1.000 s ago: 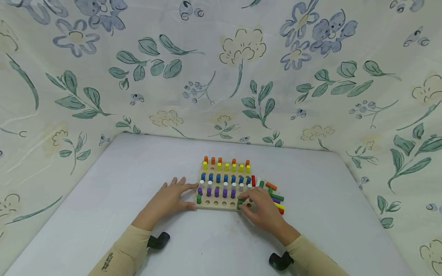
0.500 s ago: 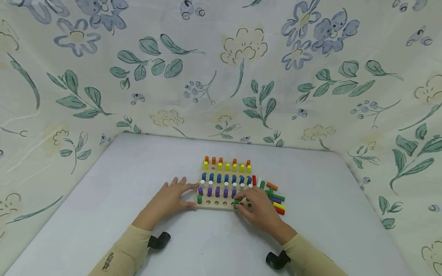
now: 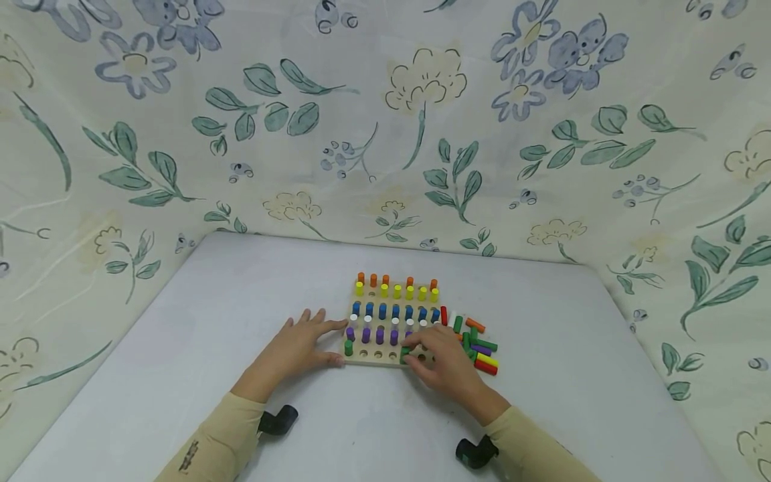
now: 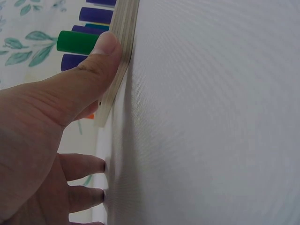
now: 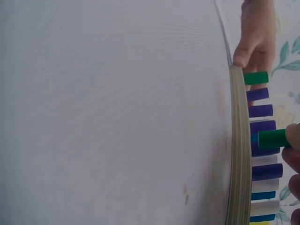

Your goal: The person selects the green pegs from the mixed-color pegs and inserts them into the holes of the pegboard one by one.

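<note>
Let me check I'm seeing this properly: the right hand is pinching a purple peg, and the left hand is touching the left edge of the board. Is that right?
Not quite: the peg pinched by the right hand is green, not purple; the right wrist view shows it plainly. The left hand does touch the left edge of the board.

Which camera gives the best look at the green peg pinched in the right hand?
The right wrist view: the green peg shows larger, side-on, its lower end clear of the right hand. The head view shows it small, partly behind fingers; the left wrist view misses it, showing another green peg by the left thumb.
</note>
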Available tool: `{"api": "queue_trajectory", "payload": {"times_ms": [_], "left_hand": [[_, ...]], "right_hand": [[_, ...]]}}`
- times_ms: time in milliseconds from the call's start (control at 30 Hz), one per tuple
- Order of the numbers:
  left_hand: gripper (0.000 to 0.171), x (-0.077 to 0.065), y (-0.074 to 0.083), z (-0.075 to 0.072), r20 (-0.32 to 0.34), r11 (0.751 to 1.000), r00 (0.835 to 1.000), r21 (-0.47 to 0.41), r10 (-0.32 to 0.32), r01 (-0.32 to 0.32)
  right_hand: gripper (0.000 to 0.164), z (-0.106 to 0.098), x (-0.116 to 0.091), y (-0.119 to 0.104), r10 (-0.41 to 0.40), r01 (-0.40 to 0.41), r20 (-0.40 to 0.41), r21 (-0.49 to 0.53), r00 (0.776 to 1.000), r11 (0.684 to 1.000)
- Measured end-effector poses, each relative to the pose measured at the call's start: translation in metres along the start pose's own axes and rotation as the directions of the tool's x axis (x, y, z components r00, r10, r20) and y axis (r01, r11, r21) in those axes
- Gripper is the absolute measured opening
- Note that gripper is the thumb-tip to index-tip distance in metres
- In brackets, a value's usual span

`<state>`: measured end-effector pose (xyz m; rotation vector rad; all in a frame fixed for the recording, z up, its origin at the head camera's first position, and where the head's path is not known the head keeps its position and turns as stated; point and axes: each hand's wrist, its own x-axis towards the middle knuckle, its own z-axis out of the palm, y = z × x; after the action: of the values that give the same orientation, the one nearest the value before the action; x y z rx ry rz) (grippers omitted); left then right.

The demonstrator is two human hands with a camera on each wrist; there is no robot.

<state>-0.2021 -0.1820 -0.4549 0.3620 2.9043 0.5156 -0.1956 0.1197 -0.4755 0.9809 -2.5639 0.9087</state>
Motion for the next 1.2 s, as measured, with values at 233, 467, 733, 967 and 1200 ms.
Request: {"api": "queue_trajectory", "payload": {"times_ms": [233,467,733,967,1200], "left_hand": [[0.078,-0.001,0.0,-0.001,0.001,1.0,1.0,-0.006,-0.007,0.007],[0.078,-0.001,0.0,-0.001,0.008,1.0,1.0,0.0,-0.01,0.01],[0.078,-0.002,0.0,-0.002,0.01,1.0,1.0,-0.002,-0.009,0.009],[0.078,-0.001,0.0,-0.002,0.009,1.0,1.0,-0.004,-0.007,0.007],[0.077,0.0,-0.002,-0.001,0.013,1.0,1.0,-0.01,0.002,-0.002]], "right_hand": [[0.023,0.006,0.005,-0.003,0.007,-0.006,0.022,-0.023,1.0,1.0],[0.023,0.01,0.01,-0.007,-0.046,0.046,0.008,-0.015,0.999,0.999],[0.024,0.014,0.014,-0.009,-0.048,0.049,0.026,-0.024,0.998,0.999],[0.022,0.018,0.018,-0.011,-0.044,0.046,0.032,-0.072,0.999,0.996],[0.02,0.02,0.023,-0.017,-0.026,0.029,0.06,-0.051,0.998,0.998]]}}
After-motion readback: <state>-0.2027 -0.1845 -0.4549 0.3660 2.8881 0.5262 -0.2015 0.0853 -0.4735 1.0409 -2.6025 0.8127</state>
